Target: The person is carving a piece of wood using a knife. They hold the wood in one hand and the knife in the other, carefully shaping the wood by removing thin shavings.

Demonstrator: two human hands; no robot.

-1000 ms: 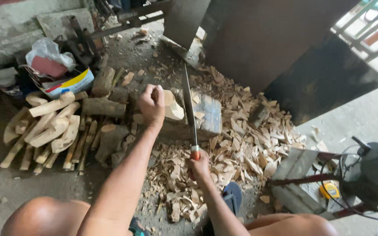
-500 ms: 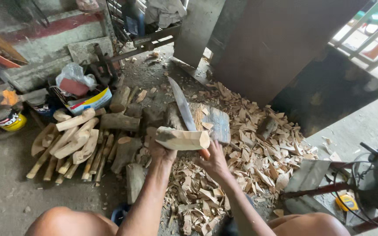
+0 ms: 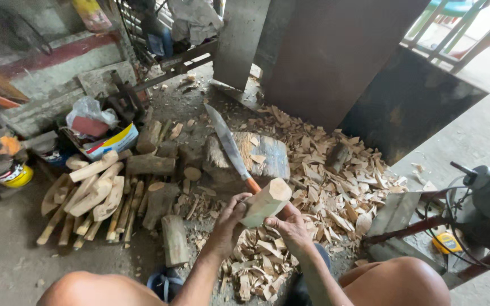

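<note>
The left hand (image 3: 231,218) is wrapping its grip tight around the lower end of a pale, roughly hewn block of wood (image 3: 266,202), holding it tilted above the floor. The right hand (image 3: 287,225) is closing its grip on the orange handle of a long, curved steel machete (image 3: 228,144), whose blade is lying across the flat grey chopping block (image 3: 267,156). Light wood chips (image 3: 336,187) are spreading over the concrete floor (image 3: 7,255). A row of split sticks (image 3: 94,195) is lying to the left.
</note>
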